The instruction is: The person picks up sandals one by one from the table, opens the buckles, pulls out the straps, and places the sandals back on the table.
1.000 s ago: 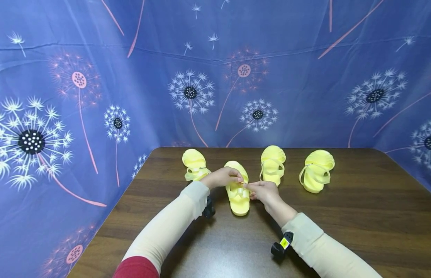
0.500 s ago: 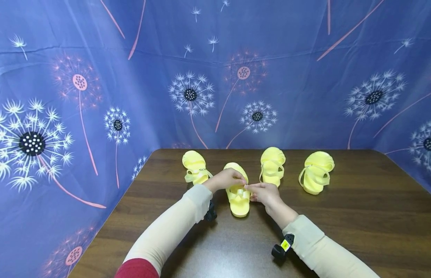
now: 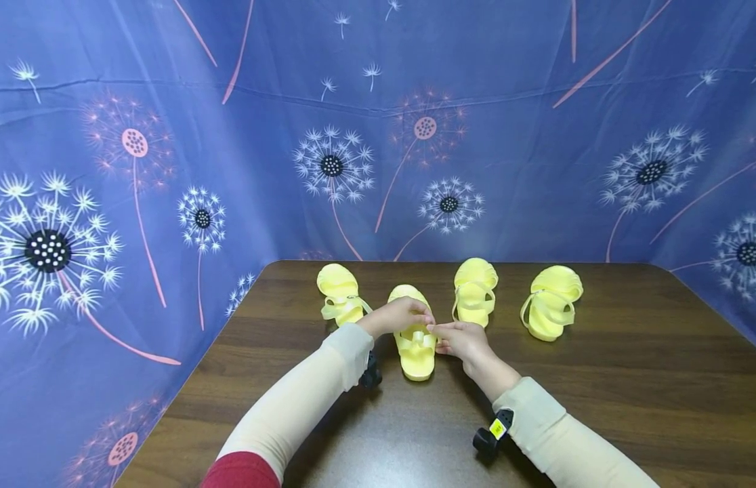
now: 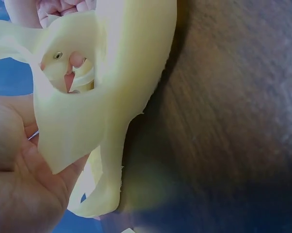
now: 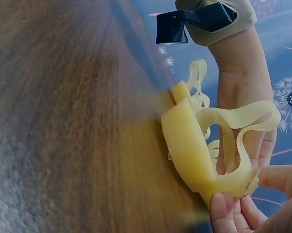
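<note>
A yellow sandal point(image 3: 417, 364) rests on the table between both hands, its toe end toward the back. My left hand point(image 3: 401, 315) reaches across its upper part, fingers curled and fingertips at the strap on the right side. From the right, my right hand point(image 3: 466, 341) pinches that strap point(image 5: 233, 185) between thumb and fingers. The fingertips of both hands meet there. A small metal rivet point(image 4: 58, 56) shows through the opening in the sandal's side in the left wrist view. The sandal hides part of the left fingers.
On the brown wooden table point(image 3: 646, 379) stand more yellow sandals: one at the left point(image 3: 338, 281), one right of the middle point(image 3: 475, 276), another farther right point(image 3: 551, 305). A blue dandelion-print cloth point(image 3: 512, 135) hangs behind and at the left.
My left fingertips have shifted slightly toward the right hand at the strap. The right hand keeps nearly the same place, and the sandals stay put.
</note>
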`<action>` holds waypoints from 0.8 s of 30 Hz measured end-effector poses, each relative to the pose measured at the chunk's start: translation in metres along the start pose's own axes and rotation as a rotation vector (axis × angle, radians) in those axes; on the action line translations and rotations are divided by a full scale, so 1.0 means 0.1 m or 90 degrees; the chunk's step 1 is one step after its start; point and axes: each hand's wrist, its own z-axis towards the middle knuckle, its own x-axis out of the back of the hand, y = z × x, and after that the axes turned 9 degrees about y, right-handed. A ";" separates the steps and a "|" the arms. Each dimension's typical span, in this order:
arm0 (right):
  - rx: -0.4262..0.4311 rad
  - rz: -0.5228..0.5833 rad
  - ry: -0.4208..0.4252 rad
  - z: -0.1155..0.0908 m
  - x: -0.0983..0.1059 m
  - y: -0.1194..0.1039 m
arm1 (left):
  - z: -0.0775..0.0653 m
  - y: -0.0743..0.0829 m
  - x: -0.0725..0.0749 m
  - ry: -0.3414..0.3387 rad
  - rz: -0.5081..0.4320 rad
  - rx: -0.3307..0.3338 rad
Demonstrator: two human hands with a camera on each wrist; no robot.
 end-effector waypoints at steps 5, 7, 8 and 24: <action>0.006 0.005 -0.006 0.02 0.00 -0.01 | 0.00 -0.04 0.00 -0.004 0.001 -0.002; 0.008 0.004 -0.006 0.02 0.00 -0.02 | 0.02 -0.05 0.00 -0.007 0.004 -0.001; 0.009 0.002 -0.006 0.03 0.00 -0.02 | 0.02 -0.05 0.00 -0.006 0.010 -0.001; 0.011 0.010 -0.011 -0.01 0.00 -0.01 | -0.01 0.01 -0.01 -0.037 0.017 0.017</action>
